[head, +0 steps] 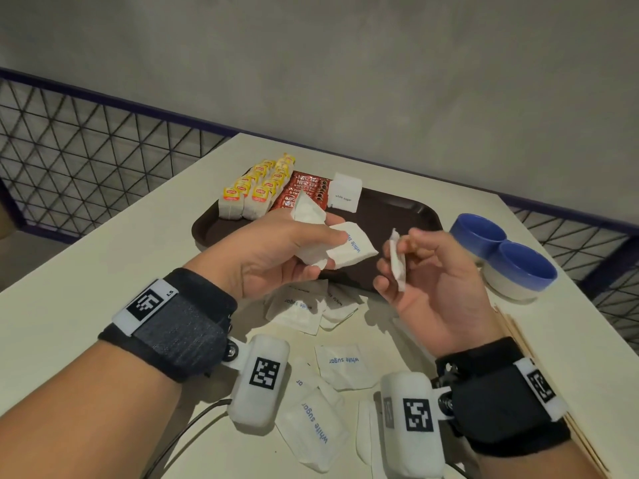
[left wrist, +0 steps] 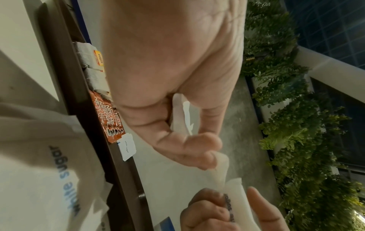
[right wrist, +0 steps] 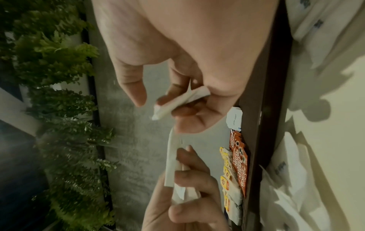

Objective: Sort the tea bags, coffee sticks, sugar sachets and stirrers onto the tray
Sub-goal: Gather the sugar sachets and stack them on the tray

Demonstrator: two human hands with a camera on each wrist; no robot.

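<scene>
Sugar is the job in hand. The left hand (head: 276, 250) holds a small bunch of sugar sachets (head: 351, 245), thumb pressed over them and fingers curled underneath, above the near edge of the brown tray (head: 408, 216). Just to its right, the right hand (head: 432, 285) pinches a single sachet (head: 397, 261) edge-on between thumb and fingertips, the other fingers loosely curled. It looks about to join the bunch, though that is a guess.

On the tray, the far-left corner is well filled: two rows of yellow-tagged tea bags (head: 256, 191) stand in line, and right beside them lies a fan of red coffee sticks (head: 304, 191). To the right of those sits a short stack of sugar sachets (head: 344, 193), so the sugar pile is begun but not finished. The right half of the tray is bare.

Plenty is left. Loose sachets (head: 345, 369) lie scattered on the white table (head: 86, 271) near the person, below and between the wrists. The wooden stirrers (head: 518, 337) lie at the table's right edge, seemingly untouched. A blue double bowl (head: 508, 247) sits right of the tray.

By my reckoning: tea and coffee look done, sugar under way, stirrers to come.
</scene>
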